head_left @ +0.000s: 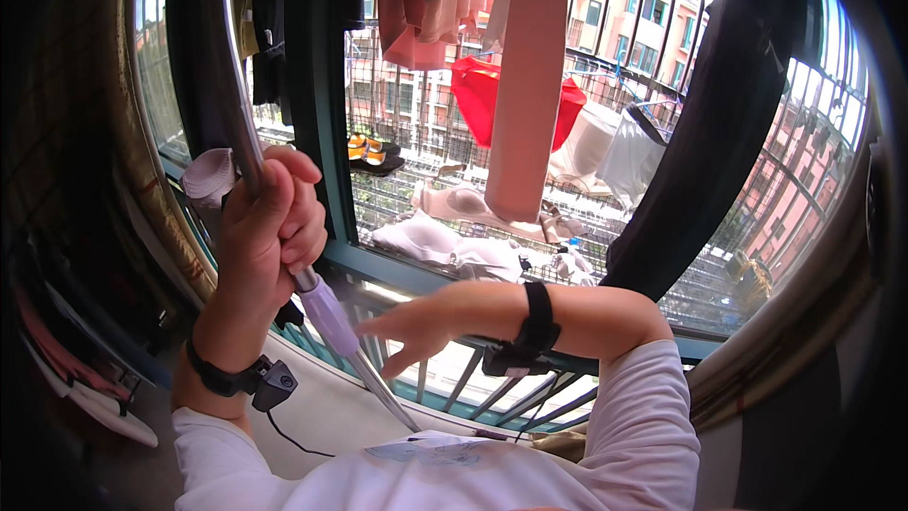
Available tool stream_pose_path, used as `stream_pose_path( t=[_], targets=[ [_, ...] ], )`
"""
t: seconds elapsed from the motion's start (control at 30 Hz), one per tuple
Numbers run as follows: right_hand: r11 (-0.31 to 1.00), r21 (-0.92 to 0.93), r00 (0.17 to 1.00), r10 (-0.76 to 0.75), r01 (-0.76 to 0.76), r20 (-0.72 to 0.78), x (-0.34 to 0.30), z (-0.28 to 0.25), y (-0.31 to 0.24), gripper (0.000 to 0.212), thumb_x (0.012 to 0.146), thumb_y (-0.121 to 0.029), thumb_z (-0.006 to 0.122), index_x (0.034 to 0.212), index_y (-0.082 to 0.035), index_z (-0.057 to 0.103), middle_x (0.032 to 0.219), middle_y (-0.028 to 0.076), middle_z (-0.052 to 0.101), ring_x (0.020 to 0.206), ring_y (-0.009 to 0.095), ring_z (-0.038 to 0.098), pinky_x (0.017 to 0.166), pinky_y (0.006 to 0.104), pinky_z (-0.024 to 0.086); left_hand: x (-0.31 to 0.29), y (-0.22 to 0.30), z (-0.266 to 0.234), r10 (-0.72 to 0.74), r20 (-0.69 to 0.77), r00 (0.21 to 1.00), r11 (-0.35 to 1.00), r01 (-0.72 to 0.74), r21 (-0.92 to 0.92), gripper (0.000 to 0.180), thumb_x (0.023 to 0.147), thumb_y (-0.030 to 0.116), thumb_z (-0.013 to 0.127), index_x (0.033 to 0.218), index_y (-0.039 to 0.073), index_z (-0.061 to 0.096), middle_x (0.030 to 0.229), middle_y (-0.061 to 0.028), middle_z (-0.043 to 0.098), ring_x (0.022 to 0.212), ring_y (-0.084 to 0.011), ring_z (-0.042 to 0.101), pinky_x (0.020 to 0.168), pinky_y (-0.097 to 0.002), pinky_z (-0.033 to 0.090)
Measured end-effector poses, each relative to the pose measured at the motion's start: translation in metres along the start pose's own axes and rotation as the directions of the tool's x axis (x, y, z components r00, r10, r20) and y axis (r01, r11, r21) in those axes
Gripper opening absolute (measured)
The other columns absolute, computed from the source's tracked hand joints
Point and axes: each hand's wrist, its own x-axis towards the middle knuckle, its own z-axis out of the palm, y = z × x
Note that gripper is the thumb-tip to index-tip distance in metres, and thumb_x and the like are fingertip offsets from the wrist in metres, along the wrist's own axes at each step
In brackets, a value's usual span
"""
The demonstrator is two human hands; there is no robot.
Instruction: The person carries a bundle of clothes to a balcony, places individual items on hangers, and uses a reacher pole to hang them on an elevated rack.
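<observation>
My left hand is closed around a long metal pole, which runs slantwise from the top of the view down toward my shirt. Just below that fist, a lavender plastic sleeve covers part of the pole. My right hand reaches across from the right, its thumb and fingers apart and slightly blurred. Its fingertips are close beside the sleeve; whether they touch it I cannot tell. A black strap with a small device circles each of my wrists.
Beyond the teal window frame hang a red garment, pink clothes, a long beige-pink piece and a dark one. Bras and shoes lie on the barred ledge. Railing bars run below.
</observation>
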Motion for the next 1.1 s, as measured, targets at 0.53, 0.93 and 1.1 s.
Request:
stream_pose_path(
  t=[0.53, 0.93, 1.1],
  targets=[
    [0.359, 0.602, -0.012, 0.865, 0.713, -0.502, 0.04, -0.301, 0.162, 0.071, 0.089, -0.055, 0.036, 0.139, -0.009, 0.013, 0.13, 0.027, 0.029, 0.121, 0.044, 0.031, 0.099, 0.0621, 0.023, -0.082, 0.088, -0.196, 0.05, -0.36, 0.932, 0.938, 0.08, 0.338, 0.039, 0.085, 0.046, 0.054, 0.076, 0.011, 0.041, 0.051, 0.004, 0.03, 0.037, -0.0038, 0.028, 0.034, -0.0179, 0.023],
    [0.161, 0.361, 0.234, 0.515, 0.919, -0.825, 0.103, -0.385, 0.265, 0.09, 0.071, -0.074, 0.045, 0.135, -0.013, 0.029, 0.134, 0.008, 0.037, 0.123, 0.031, 0.034, 0.097, 0.0563, 0.031, -0.092, 0.1, -0.226, 0.131, -0.551, 0.824, 0.882, 0.158, 0.445, 0.037, 0.086, 0.043, 0.055, 0.077, 0.009, 0.042, 0.05, 0.0037, 0.029, 0.036, -0.0045, 0.027, 0.032, -0.0194, 0.022],
    [0.55, 0.051, 0.0, 0.093, 0.834, -0.996, 0.107, -0.43, 0.219, 0.061, 0.083, -0.056, 0.051, 0.117, -0.005, 0.049, 0.101, 0.003, 0.06, 0.093, 0.019, 0.056, 0.088, 0.0361, 0.044, -0.082, 0.102, -0.219, 0.156, -0.618, 0.771, 0.864, 0.196, 0.463, 0.037, 0.086, 0.043, 0.055, 0.077, 0.01, 0.041, 0.051, 0.0037, 0.029, 0.036, -0.0043, 0.027, 0.032, -0.0192, 0.022]
  ],
)
